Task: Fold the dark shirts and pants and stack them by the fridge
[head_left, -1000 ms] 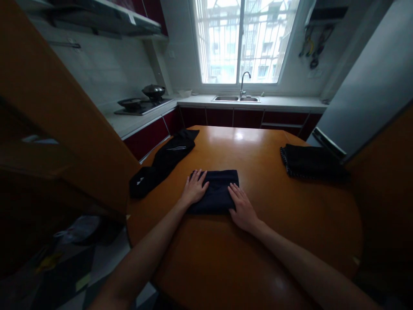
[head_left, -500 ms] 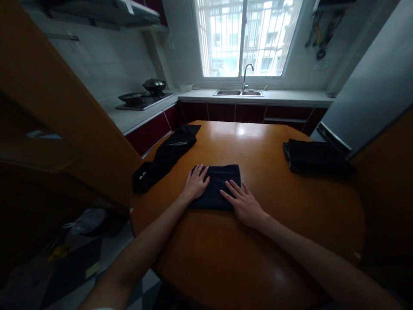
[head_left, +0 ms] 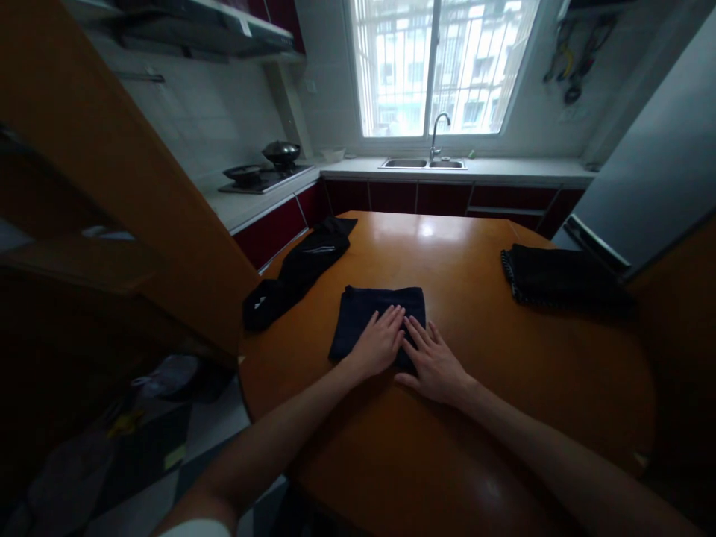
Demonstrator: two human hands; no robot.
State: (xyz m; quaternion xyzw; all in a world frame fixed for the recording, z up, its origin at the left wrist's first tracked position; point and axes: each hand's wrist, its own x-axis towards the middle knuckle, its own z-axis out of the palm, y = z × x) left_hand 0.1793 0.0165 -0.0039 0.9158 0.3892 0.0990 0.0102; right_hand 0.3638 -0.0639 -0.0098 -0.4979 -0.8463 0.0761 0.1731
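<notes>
A dark navy folded garment [head_left: 358,319] lies flat on the wooden table [head_left: 347,440] in front of me. My left hand [head_left: 378,344] rests palm down on its middle, fingers stretched out toward the right. Beside it, my right hand [head_left: 433,364] lies over the garment's right edge with its fingers extended and the thumb apart. The fingertips of both hands nearly meet. Neither hand grips the cloth. What kind of garment it is, I cannot tell.
A crumpled black garment [head_left: 307,265] lies along the table's left edge. Folded black cloth [head_left: 564,280] sits at the right. Behind the table are a stove with a lidded pan [head_left: 281,153], a sink [head_left: 406,163] and a window; a fridge [head_left: 660,156] stands right.
My left hand has slid right across the folded garment, from its left side to its middle, next to my right hand. The garment's left side is now uncovered. The view has shifted slightly.
</notes>
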